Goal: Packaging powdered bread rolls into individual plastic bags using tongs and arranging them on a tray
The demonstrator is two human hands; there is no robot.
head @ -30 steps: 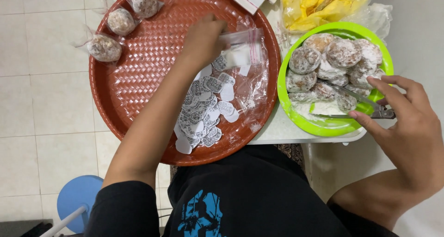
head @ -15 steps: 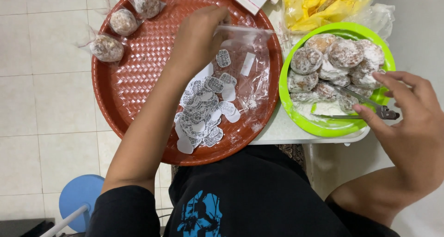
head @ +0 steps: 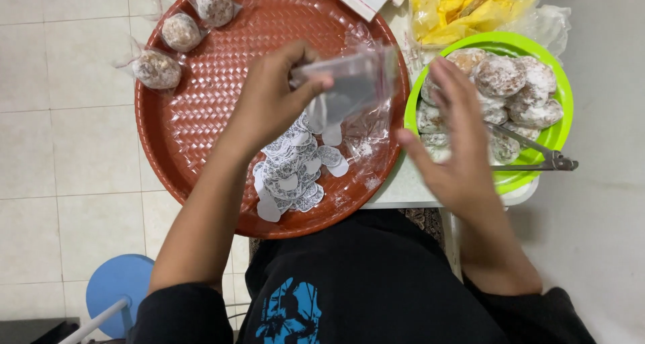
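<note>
1. Left hand (head: pixel 272 99) pinches a clear plastic bag (head: pixel 353 82) above the red tray (head: pixel 201 115);
2. Right hand (head: pixel 453 149) open, empty, hovering beside the green bowl (head: pixel 561 109);
3. Paper hearts (head: pixel 292 176) lie on the tray.

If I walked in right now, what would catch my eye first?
Probably the big red tray, with three wrapped sweets at its far edge and a heap of heart-shaped paper stickers near the front. Above it the left hand lifts a small clear bag, while the open right hand hovers beside it. To the right a bright green plate is piled with sugar-dusted round sweets, tongs resting on its rim.
</note>
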